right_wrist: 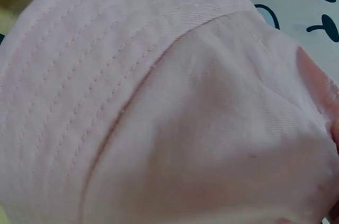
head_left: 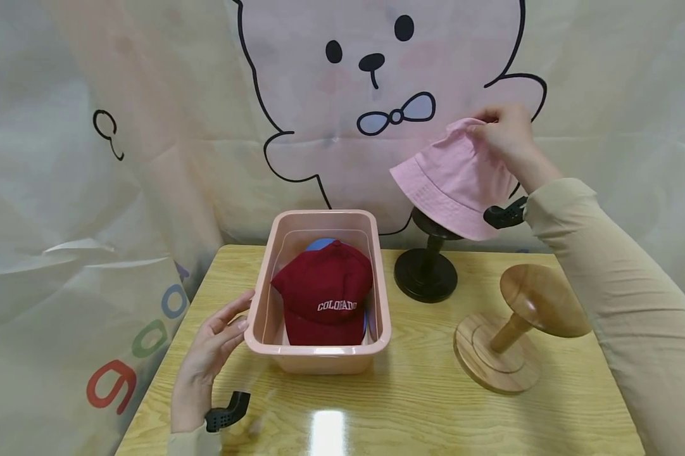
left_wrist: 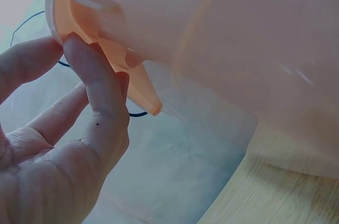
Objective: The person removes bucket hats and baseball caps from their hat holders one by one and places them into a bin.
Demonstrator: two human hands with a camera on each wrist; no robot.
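Note:
My right hand point(head_left: 508, 136) pinches the crown of a pink bucket hat point(head_left: 453, 174) and holds it tilted at the black hat stand point(head_left: 425, 275). The hat's brim covers part of the stand's round top; whether they touch I cannot tell. In the right wrist view, the stitched hat point(right_wrist: 175, 107) fills most of the picture. With its fingertips, my left hand point(head_left: 211, 345) grips the left rim of a pink plastic bin point(head_left: 383, 297). The left wrist view shows the fingers point(left_wrist: 100, 91) at the rim's edge. Inside the bin lies a dark red COLORADO cap point(head_left: 331, 285).
Beneath the red cap, something blue point(head_left: 320, 244) peeks out. A wooden hat stand point(head_left: 504, 345) with a mushroom-shaped top stands at the table's right, near my right forearm. Behind the wooden table point(head_left: 297, 405) hangs a cloth backdrop point(head_left: 206, 126) with a bear drawing.

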